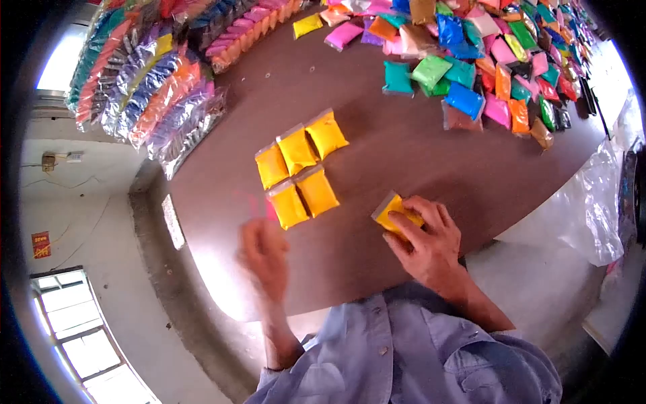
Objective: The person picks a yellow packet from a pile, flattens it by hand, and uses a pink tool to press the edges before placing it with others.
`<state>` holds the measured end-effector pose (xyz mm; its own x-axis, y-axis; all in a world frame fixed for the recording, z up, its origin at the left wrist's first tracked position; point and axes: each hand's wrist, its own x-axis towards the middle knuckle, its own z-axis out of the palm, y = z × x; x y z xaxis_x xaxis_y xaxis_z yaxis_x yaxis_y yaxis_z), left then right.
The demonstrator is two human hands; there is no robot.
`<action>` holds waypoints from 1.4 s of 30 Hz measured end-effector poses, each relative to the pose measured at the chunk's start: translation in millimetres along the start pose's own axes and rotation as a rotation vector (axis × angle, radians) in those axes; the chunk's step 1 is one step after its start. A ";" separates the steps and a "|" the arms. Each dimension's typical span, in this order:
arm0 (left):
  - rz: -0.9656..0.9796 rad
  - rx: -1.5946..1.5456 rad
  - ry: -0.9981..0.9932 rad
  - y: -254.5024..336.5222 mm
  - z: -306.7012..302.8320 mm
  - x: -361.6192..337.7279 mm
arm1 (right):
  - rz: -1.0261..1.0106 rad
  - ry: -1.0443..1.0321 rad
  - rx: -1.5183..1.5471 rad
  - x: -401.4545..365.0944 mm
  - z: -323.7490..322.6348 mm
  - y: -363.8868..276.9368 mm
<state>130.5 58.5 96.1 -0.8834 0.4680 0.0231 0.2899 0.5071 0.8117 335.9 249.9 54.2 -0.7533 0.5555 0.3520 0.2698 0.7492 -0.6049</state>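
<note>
My right hand rests on the brown table near its front edge, fingers closed over a yellow powder packet. Several more yellow packets lie flat in two neat rows to the left of it, near the table's middle. My left hand is blurred by motion just in front of those rows. A faint pink smear shows at its fingertips, beside the nearest yellow packet. Whether the left hand holds anything is unclear.
A loose heap of many-coloured packets covers the far right of the table. Stacked bundles of packets in clear wrap lie along the far left edge. A clear plastic sheet hangs off the right side. My blue shirt fills the bottom.
</note>
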 end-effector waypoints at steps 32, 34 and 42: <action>0.481 0.264 -0.427 73.9 133.9 -0.9 | 0.010 -0.004 0.114 -14.1 -30.8 29.5; 0.522 0.355 -0.356 73.6 136.9 9.1 | -0.014 -0.016 0.143 -12.4 -33.0 31.5; 0.294 0.290 -0.397 78.3 121.6 -2.5 | -0.065 -0.109 0.195 -13.2 -40.2 42.2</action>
<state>200.1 185.0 88.7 -0.5608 0.8269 -0.0430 0.6408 0.4663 0.6098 381.4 288.7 52.8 -0.8286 0.4581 0.3218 0.1058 0.6926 -0.7135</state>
